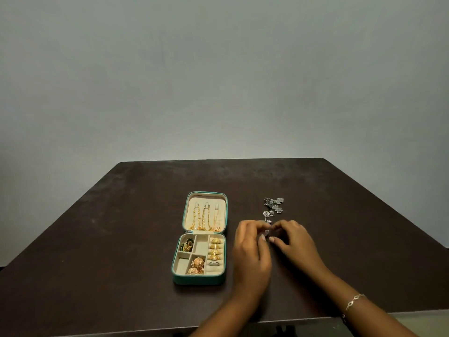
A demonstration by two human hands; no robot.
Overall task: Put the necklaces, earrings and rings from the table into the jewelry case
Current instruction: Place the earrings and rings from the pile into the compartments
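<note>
Two bare hands are seen meeting over a dark table (121,215), w/ a teal jewelry case (199,279) lying open just left of them. Left hand (251,249) and right hand (292,242) are curled toward each other, fingertips nearly touching around a small silver piece (267,232); whether it is actually pinched by either hand cannot be told, since it is blurred and partly hidden.

Most of the task appears done. Gold necklaces (205,218) are hung in the lid. Gold rings (215,249) are lined up in the right-hand slot of the base, and gold earrings (197,265) are set in compartments beside them.

Approx. a handful of silver earrings (274,206) are left on the table, just beyond the hands, well apart from the case. These are judged to be what remains.

No brand, label or writing can be read anywhere.
</note>
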